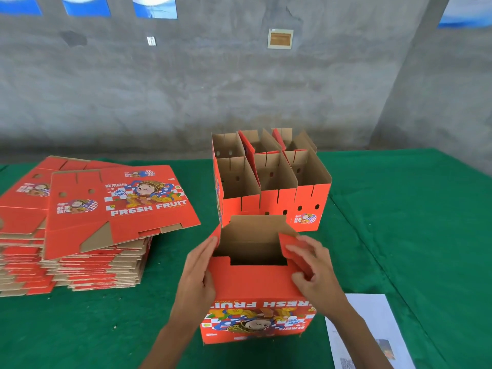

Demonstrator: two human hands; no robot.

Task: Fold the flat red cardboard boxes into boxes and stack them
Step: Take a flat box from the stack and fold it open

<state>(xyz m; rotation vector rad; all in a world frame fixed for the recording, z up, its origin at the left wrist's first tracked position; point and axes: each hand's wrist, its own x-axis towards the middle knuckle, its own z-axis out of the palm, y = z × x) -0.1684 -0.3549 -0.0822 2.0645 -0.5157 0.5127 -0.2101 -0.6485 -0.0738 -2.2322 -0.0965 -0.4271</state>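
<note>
A red cardboard box (pixel 255 288) stands upside down in front of me, its print inverted and its bottom flaps partly folded. My left hand (pixel 198 272) lies with straight fingers along the box's left side and left flap. My right hand (pixel 311 270) grips the right flap, thumb under it, fingers on top. Behind it stand several folded boxes (pixel 271 182), open at the top, packed close in two rows. To the left lies a tall pile of flat red boxes (pixel 87 222), the top sheet skewed.
A green cloth covers the table (pixel 399 222). A white printed sheet of paper (pixel 372 331) lies at the front right near my right forearm. A grey concrete wall (pixel 239 89) rises behind the table.
</note>
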